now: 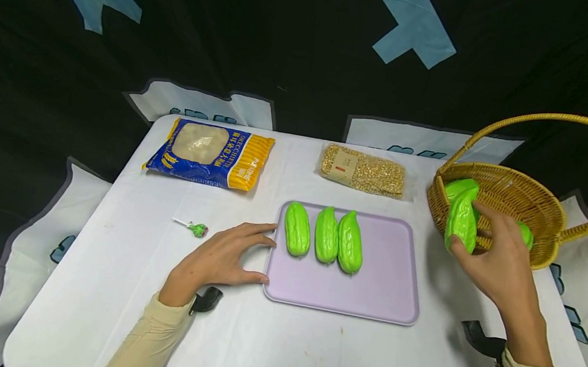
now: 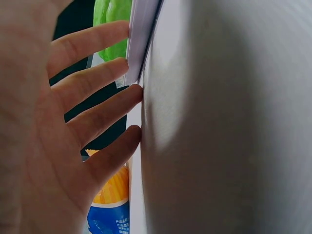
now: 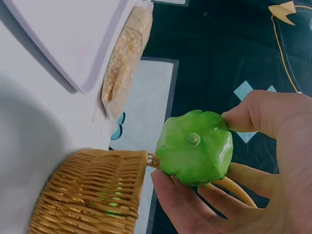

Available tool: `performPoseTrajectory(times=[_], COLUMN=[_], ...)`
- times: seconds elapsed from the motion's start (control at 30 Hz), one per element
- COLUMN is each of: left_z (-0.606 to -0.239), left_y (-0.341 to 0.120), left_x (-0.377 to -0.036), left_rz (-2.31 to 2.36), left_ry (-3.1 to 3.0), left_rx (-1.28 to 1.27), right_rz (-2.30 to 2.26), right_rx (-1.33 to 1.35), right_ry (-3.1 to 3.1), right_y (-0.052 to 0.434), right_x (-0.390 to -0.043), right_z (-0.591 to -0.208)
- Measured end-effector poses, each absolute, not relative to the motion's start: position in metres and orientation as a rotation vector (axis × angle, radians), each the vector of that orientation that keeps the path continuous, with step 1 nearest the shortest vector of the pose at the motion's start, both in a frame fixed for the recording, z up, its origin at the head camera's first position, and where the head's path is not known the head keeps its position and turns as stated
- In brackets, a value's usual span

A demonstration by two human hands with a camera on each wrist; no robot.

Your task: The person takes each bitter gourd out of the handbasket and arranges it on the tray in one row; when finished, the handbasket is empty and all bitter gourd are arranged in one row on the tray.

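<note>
My right hand (image 1: pixel 500 263) grips a green bitter melon (image 1: pixel 462 224) between thumb and fingers, over the near left rim of the wicker basket (image 1: pixel 524 181). The right wrist view shows the bitter melon (image 3: pixel 195 148) end-on, with a small nub at its centre. Behind it, more green bitter melons (image 1: pixel 460 187) show inside the basket, partly hidden. The fingertips and thumb of my left hand (image 1: pixel 226 256) touch the left edge of the lilac tray (image 1: pixel 385 271), the fingers extended. Three bitter melons (image 1: pixel 326 235) lie side by side on the tray's left half.
A blue and yellow pasta bag (image 1: pixel 210 154) lies at the back left of the white table (image 1: pixel 291 344). Behind the tray is a clear packet of yellow grains (image 1: pixel 375 172). A lollipop (image 1: pixel 194 228) lies beyond my left hand. The basket's tall handle (image 1: pixel 553 117) arches over it.
</note>
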State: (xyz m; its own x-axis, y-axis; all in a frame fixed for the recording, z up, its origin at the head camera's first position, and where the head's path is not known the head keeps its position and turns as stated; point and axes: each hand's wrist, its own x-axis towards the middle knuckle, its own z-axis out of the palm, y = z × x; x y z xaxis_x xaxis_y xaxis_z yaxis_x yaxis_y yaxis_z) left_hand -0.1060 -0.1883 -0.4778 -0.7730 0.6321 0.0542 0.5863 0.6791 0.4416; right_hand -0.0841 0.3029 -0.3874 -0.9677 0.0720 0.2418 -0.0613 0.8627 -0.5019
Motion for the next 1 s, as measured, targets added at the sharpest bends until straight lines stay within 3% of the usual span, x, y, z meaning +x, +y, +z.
performPoseTrajectory(times=[1.0], left_z=[-0.477], left_y=[-0.189], left_x=[-0.106], left_rz=[0.665], left_ry=[2.787], left_rx=[1.034], right_rz=[0.891], right_rx=[0.279], right_ry=[-2.855], right_y=[0.24], right_x=[-0.075], right_z=[-0.44])
